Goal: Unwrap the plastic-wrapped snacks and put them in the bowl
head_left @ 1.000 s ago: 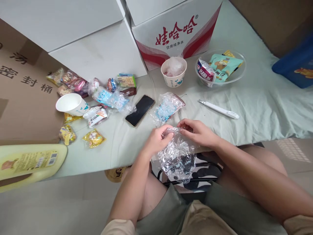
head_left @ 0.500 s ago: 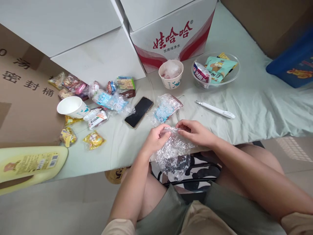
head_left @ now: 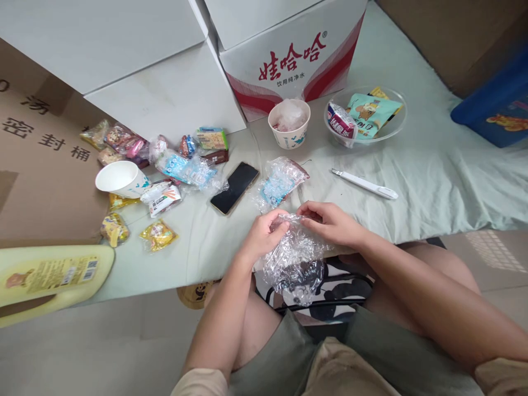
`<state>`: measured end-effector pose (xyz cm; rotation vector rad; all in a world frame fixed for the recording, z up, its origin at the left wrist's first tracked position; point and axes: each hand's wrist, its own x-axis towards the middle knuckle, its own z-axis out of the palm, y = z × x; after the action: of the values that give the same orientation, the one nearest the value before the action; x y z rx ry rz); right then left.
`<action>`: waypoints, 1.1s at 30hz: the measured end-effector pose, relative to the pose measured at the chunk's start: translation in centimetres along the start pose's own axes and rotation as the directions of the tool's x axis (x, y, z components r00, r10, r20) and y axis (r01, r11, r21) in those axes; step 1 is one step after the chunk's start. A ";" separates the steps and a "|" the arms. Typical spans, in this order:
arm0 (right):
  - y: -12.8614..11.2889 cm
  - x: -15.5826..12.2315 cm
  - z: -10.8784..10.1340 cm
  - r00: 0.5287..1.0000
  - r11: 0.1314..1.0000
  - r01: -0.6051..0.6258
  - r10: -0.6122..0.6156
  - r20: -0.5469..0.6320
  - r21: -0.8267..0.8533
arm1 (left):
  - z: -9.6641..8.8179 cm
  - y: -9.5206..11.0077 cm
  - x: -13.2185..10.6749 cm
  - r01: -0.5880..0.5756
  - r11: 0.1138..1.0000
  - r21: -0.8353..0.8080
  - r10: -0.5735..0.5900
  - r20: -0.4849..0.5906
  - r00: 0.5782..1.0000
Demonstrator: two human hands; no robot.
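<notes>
Between my hands hangs a crumpled sheet of clear plastic wrap (head_left: 295,256), over the front edge of the cloth-covered surface and my lap. My left hand (head_left: 266,234) pinches its upper left part between thumb and fingers. At the upper right part, my right hand (head_left: 328,223) pinches the film with curled fingers. Just beyond the hands lies a wrapped snack packet (head_left: 282,184) in clear film with blue print. A dark phone (head_left: 235,188) rests to its left, and a white utility knife (head_left: 365,183) lies to the right.
A paper cup (head_left: 289,137) with clear plastic in it stands by the white carton (head_left: 289,66). A clear bowl (head_left: 373,142) holds snack packs. On the left are a tipped paper cup (head_left: 121,179), several wrapped snacks (head_left: 187,168) and a yellow jug (head_left: 53,275).
Almost nothing differs. Both hands keep their pinch on the plastic wrap, whose lower part has shifted very slightly to the right.
</notes>
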<state>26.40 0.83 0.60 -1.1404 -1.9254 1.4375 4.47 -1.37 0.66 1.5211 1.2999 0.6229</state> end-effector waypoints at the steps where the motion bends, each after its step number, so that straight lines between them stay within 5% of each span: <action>1: 0.0 0.0 0.0 1.000 1.000 0.000 0.000 0.000 -0.003 | 0.0 0.0 0.0 0.001 1.000 0.010 -0.001 0.003 1.000; 17: 0.8 -0.3 1.3 0.995 0.928 0.088 -0.099 -0.012 -0.361 | 0.6 1.7 -0.3 -0.078 0.932 0.353 0.054 0.076 0.996; 21: 0.8 -0.1 1.4 0.995 0.940 0.091 -0.099 -0.006 -0.329 | 0.6 1.3 -0.2 -0.054 0.970 0.238 0.042 0.058 0.997; 29: 0.0 0.0 -0.1 0.995 0.995 0.099 -0.099 -0.009 -0.009 | 0.0 0.7 0.2 -0.025 0.994 -0.107 0.022 -0.029 0.999; 33: 0.3 -0.2 -0.2 0.998 0.990 0.049 -0.044 -0.043 0.131 | -0.5 0.7 0.0 0.015 0.971 -0.237 0.004 0.082 0.997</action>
<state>26.81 0.79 0.37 -1.0486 -1.7900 1.4822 4.29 -1.18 1.46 1.3326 1.1239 0.6796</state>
